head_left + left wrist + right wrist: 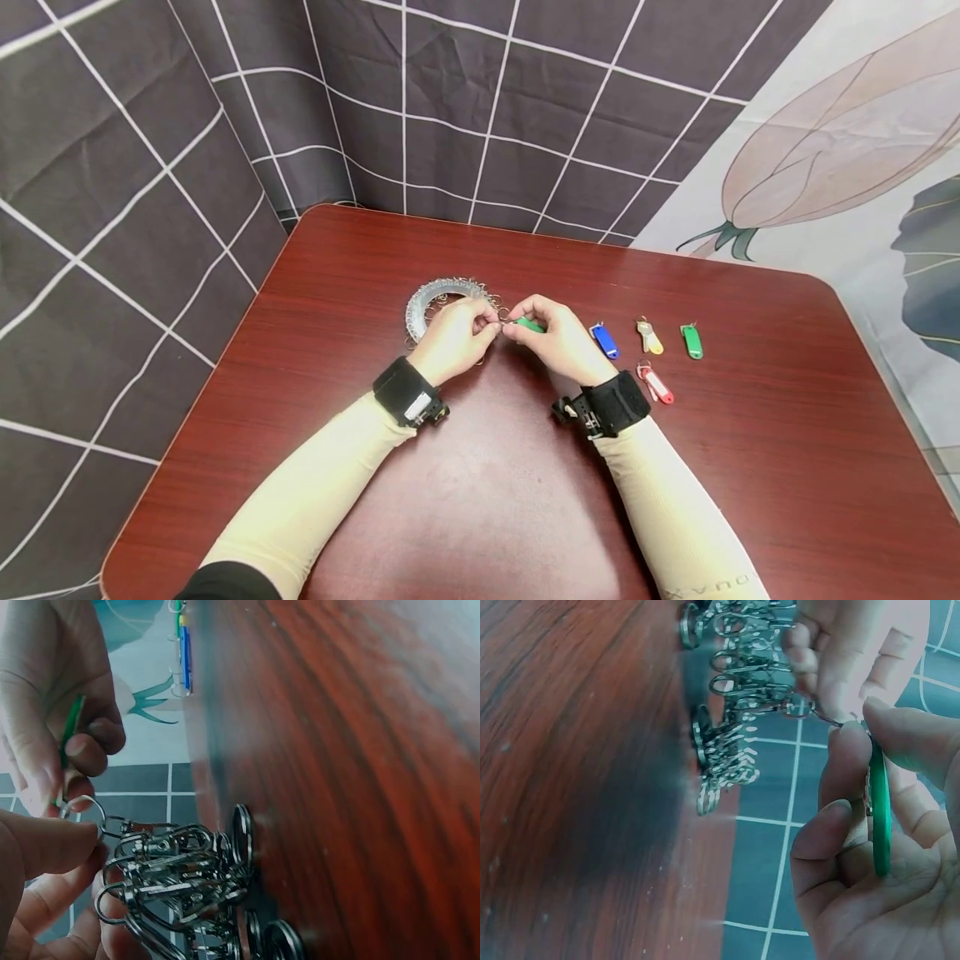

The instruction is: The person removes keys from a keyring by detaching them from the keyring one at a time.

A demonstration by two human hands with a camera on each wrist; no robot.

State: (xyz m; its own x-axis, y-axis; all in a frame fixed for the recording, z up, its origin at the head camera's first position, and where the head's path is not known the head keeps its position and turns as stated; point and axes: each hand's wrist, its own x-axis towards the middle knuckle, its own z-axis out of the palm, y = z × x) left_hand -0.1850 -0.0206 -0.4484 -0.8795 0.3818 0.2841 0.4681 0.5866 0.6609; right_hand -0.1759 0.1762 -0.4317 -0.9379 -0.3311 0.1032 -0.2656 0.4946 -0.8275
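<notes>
My left hand point(452, 332) pinches a metal split ring point(98, 805) between thumb and fingers. That ring joins a bunch of swivel clasps point(169, 889), which hang around a round, clear-grey hoop point(417, 310) on the table. Facing it, my right hand point(561, 340) holds a green key tag point(881, 817) by its upper end, with thumb and index finger close against the split ring. The fingertips of both hands nearly meet there. Whether the tag's own loop is threaded on the split ring is hidden by the fingers.
Right of my hands lie a blue key tag point(604, 342), a yellow key tag point(654, 342) with keys, another green key tag point(692, 342) and a red key tag point(658, 386). The reddish-brown table point(480, 483) meets a dark checked curtain point(442, 150) at the back.
</notes>
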